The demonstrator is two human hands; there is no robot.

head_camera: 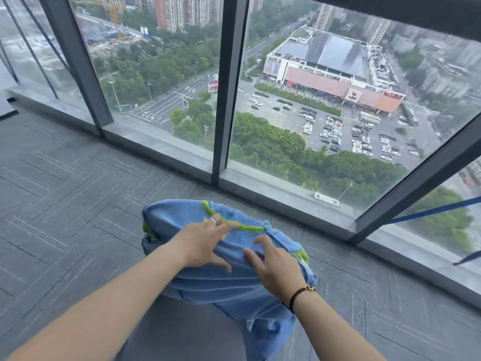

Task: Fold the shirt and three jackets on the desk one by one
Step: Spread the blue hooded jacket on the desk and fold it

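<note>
While both arms reach forward over grey carpet (65, 204), I see a bunched light-blue shirt (221, 282) with green trim in front of me, hanging over something dark below it that I cannot identify. My left hand (203, 246), a ring on one finger, lies on the upper part of the cloth with fingers spread and nearly straight; my right hand (276, 269), a dark bracelet (299, 295) at the wrist, presses the cloth beside it with fingers splayed and slightly bent. Tall window panes (312, 100) stand just beyond.
</note>
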